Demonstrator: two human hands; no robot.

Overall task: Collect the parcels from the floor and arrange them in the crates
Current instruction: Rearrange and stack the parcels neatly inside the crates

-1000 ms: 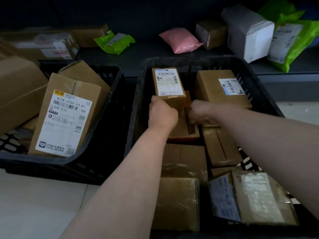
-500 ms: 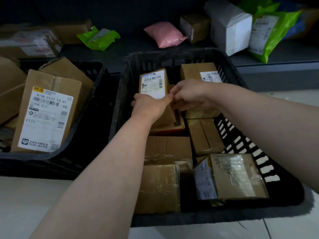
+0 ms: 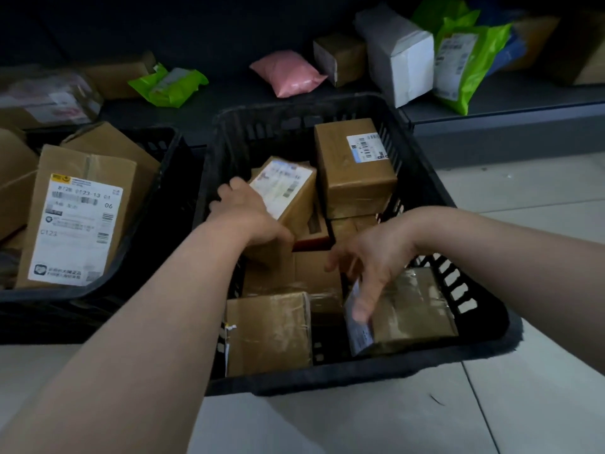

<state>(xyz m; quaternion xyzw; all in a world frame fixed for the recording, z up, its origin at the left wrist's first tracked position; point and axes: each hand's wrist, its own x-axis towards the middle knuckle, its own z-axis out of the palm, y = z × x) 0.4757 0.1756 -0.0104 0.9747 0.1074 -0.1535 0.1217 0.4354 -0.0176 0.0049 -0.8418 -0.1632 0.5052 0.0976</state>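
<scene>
While the left hand [image 3: 248, 217] grips the labelled carton [image 3: 284, 188], the right hand [image 3: 370, 257] hangs spread over the crate [image 3: 327, 378], holding nothing.

Carton sits tilted, label uppermost, just 11 o'clock of the crate's middle, leaning beside a larger box [image 3: 357, 172] at 1 o'clock. The right hand's fingers [image 3: 361, 306] reach the label edge of a taped box [image 3: 412, 306] at 4 o'clock; contact cannot be confirmed. Judgement: the carton is small, stiff corrugated board, probably light enough for one hand. Tape and label look slick, so hold across the two long bare sides rather than the label face.
</scene>
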